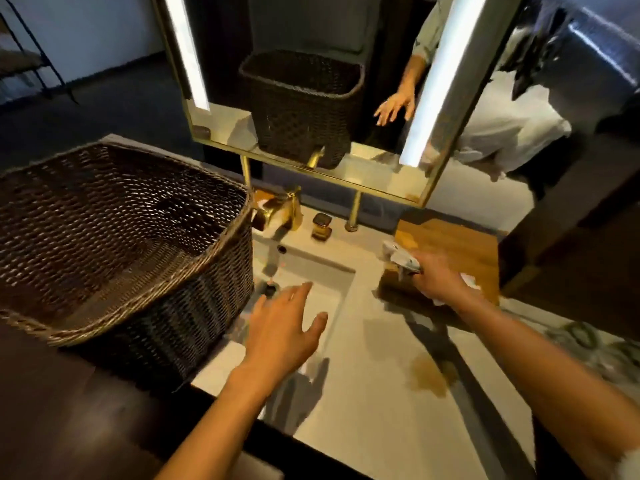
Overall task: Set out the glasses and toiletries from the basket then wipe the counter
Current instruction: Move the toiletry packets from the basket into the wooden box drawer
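Pale stone counter (381, 393) runs around a sunken sink (322, 289), with a dark woven basket (114, 237) at its left end. The left hand (284, 327) hovers over the sink, fingers spread and empty; the basket lies just left of those fingers, so this hand is nearer it. The right hand (436, 275) is closed on a crumpled white packet or cloth (403, 261), over a wooden tray (460, 251). A brownish stain (433, 375) lies nearer the person than those fingers.
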Motion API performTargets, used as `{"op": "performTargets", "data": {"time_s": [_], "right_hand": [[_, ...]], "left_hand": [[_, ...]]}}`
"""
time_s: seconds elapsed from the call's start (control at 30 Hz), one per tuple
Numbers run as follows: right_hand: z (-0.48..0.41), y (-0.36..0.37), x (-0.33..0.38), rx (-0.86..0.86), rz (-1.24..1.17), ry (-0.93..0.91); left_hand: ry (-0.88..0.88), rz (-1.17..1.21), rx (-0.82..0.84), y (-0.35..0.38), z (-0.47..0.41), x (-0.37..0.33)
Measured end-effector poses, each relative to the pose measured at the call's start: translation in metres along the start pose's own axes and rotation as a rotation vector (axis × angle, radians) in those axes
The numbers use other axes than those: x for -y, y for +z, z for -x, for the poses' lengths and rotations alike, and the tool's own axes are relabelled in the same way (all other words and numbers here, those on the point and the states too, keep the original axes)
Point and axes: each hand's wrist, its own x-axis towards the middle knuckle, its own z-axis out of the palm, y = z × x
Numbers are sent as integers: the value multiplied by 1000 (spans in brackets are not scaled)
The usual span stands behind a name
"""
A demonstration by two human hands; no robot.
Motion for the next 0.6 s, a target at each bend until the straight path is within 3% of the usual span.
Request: {"op": "performTargets", "data": {"time_s": [0.1, 0.27, 0.43, 0.6], "right_hand": [[-25, -12, -54, -33, 108, 95], [-59, -2, -110, -142, 76, 212], [-72, 15, -139, -238, 81, 88], [-78, 22, -160, -224, 80, -30]], "left_hand": [[-28, 333, 235, 41, -31, -54], [-80, 644, 393, 101, -85, -134], [-206, 813, 467, 141, -128, -179], [-302, 931, 475, 171, -154, -205]]}}
